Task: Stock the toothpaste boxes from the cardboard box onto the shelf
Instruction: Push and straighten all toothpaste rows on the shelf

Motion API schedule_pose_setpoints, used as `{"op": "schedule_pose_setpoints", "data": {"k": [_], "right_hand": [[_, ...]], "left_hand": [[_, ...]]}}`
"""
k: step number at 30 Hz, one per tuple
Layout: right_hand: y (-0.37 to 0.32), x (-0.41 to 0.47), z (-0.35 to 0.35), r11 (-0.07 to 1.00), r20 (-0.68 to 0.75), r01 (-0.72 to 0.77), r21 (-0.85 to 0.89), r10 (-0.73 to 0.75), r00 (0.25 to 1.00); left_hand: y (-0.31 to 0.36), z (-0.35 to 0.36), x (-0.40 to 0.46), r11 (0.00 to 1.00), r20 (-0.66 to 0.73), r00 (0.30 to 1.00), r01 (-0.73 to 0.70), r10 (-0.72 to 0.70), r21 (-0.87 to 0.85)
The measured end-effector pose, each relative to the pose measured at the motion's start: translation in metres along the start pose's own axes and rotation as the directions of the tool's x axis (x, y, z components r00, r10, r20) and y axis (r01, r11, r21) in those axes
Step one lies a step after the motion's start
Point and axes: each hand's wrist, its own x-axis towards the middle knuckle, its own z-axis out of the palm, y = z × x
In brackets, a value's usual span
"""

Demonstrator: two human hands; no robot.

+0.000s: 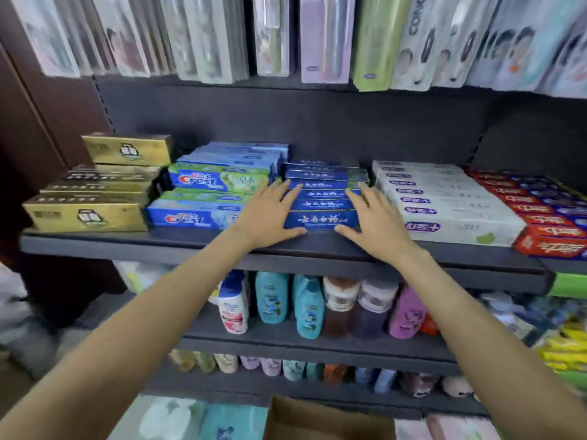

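A row of dark blue toothpaste boxes [322, 204] lies on the dark shelf [190, 244], running from the front edge toward the back. My left hand [270, 214] lies flat against the left side of that row, fingers straight. My right hand [371, 217] presses the row's right side in the same way. Neither hand holds a box. A corner of the cardboard box [327, 420] shows at the bottom of the view, its inside hidden.
Gold boxes [85, 214] and Crest boxes [193, 217] fill the shelf's left part. White boxes [454, 217] and red boxes [552, 239] fill the right. Toothbrush packs [324, 39] hang above. Shampoo bottles [305, 306] stand on the lower shelf.
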Motion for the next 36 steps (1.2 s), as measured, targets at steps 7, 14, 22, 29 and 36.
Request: {"op": "schedule_pose_setpoints", "data": {"k": [7,14,22,29,36], "right_hand": [[0.007,0.030,0.004,0.980,0.197,-0.197,0.004,0.192,0.961],[-0.001,0.039,0.009,0.977,0.157,-0.214,0.010,0.210,0.965],[0.009,0.053,-0.005,0.998,0.278,-0.062,-0.010,0.062,0.958],[0.028,0.103,0.004,0.949,0.253,-0.271,0.163,0.225,0.941],[0.037,0.138,0.027,0.917,0.306,-0.379,0.121,0.329,0.893]], "left_hand": [[0.005,0.010,0.034,0.999,0.128,0.992,-0.003,-0.003,0.043],[-0.008,0.008,0.050,0.996,0.156,0.987,-0.050,0.039,0.072],[0.004,-0.001,0.053,0.998,0.244,0.969,0.056,-0.046,-0.031],[0.027,0.003,0.054,0.964,0.158,0.972,0.200,-0.173,-0.173],[0.019,0.013,0.066,0.780,0.176,0.929,0.369,-0.326,-0.505]]}}
